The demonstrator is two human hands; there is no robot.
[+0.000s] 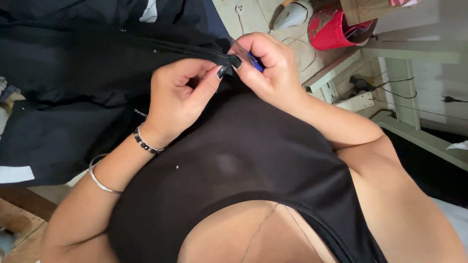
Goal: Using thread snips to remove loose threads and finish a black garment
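Pinching soft, limp black fabric garment (97, 73) at its seam with left hand (178, 95). Gripping small blue-handled tool (254, 62) in right hand (270, 65), fingers clenched beside seam.

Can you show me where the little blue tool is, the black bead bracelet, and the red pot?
little blue tool (256, 64), head view, on its blue handle beside the right thumb.
black bead bracelet (144, 142), head view, on the beads at the left wrist.
red pot (327, 30), head view, on its red side wall.
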